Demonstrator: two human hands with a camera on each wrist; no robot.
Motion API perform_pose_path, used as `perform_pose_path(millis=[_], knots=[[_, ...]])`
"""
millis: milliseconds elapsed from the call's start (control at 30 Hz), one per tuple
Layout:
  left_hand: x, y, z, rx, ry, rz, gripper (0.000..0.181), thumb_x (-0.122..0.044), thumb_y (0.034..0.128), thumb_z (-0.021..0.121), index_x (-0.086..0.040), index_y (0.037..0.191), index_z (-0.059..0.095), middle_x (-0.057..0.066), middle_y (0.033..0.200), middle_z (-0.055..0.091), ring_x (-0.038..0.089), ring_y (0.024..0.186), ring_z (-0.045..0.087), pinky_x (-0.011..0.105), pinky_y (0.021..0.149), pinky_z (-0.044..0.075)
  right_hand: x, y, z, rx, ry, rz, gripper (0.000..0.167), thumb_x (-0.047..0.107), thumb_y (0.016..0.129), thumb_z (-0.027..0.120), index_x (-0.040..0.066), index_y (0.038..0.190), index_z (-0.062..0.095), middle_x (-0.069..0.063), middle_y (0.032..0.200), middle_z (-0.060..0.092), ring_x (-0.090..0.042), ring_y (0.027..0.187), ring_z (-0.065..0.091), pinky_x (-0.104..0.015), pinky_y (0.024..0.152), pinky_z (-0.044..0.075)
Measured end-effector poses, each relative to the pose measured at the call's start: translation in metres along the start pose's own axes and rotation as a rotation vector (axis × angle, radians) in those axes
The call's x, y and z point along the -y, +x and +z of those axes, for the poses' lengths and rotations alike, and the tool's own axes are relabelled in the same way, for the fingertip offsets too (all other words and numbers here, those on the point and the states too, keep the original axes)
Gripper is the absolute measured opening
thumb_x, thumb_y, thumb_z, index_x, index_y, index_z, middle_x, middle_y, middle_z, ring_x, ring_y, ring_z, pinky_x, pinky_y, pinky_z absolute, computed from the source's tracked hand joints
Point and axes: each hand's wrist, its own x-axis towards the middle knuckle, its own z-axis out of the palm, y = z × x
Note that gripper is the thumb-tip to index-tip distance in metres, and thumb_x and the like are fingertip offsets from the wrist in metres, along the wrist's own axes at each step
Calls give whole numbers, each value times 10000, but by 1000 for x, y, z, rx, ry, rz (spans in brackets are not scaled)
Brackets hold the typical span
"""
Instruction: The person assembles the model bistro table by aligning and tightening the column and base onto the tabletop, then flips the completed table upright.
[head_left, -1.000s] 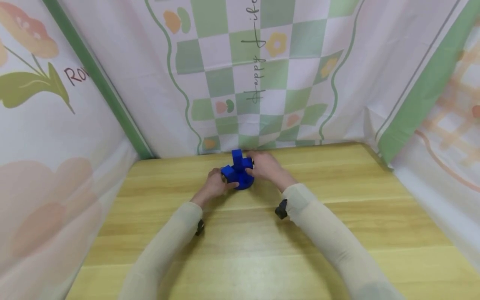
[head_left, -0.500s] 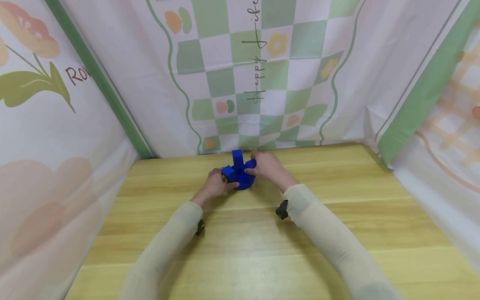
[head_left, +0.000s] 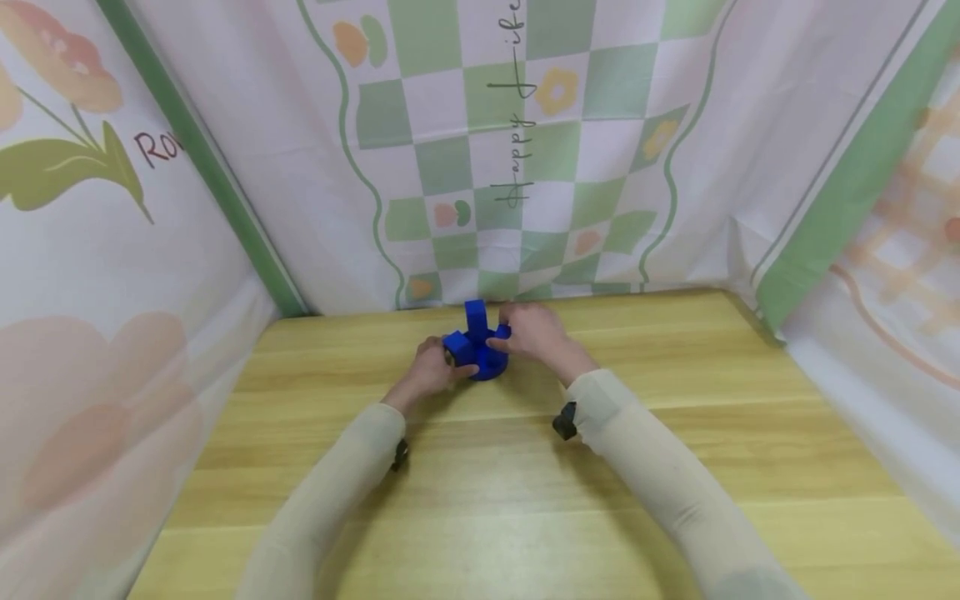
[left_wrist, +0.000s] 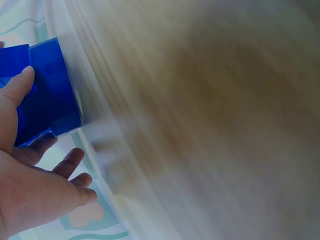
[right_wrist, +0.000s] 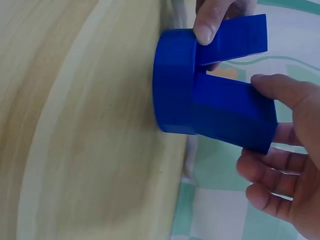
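A blue plastic piece with a round base [head_left: 491,364] and several block-shaped arms stands on the table near its back edge. One upright arm [head_left: 476,318] rises from its middle. My left hand [head_left: 431,369] holds the arm on the left side; in the left wrist view its thumb lies on the blue face [left_wrist: 52,92], with the other fingers below. On the opposite side, my right hand [head_left: 536,331] pinches another arm [right_wrist: 232,112] at its outer end between thumb and fingers. In the right wrist view, the left thumb touches the neighbouring arm [right_wrist: 242,37].
The pale wooden table [head_left: 480,500] ends just behind the blue piece. A checked green and white cloth [head_left: 495,167] hangs behind that edge, and printed cloth walls [head_left: 112,275] flank both sides. Each wrist carries a small black camera [head_left: 564,421].
The right-hand arm of the blue piece has shifted slightly right with my right hand, and less of it shows now. My left hand stays in place.
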Motion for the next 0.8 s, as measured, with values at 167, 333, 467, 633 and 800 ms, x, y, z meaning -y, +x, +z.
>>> perform_pose_path(millis=[167,333,467,633,800], knots=[[-1,1,0,13,14,-5,760,-484,878,736,-46,1444,480,203,1384,520,367,1351,435,484,1148,388,-1,-3,-5,40,-43,-95,429,398,878,740,137,1210,666,-73,1145,715,-279,988,687,-451,833,567],[-1,2,-2,10,2,-13,776,-482,871,743,-61,1464,471,226,1428,491,375,1375,417,482,1166,368,-5,-7,-12,66,-42,-207,500,151,811,778,114,1291,648,-130,1224,693,-324,1082,673,-479,929,545],[-1,3,-2,21,3,-12,772,-492,869,740,-85,1469,476,217,1434,492,373,1383,407,486,1172,359,-9,-8,-14,58,-26,-244,493,122,802,796,86,1276,665,-117,1208,707,-317,1075,677,-466,938,543],[0,2,-1,24,0,-19,757,-489,870,741,-86,1458,485,217,1410,500,375,1359,433,494,1158,378,-10,-8,-14,49,-15,-221,487,189,798,840,133,1258,689,-63,1217,715,-296,1079,683,-465,896,561],[-1,0,-1,26,15,-19,747,-488,880,731,-82,1457,484,222,1405,507,376,1348,446,505,1153,379,-10,-9,-16,38,-71,-187,493,289,779,863,221,1243,709,13,1198,732,-267,1052,695,-453,796,577]])
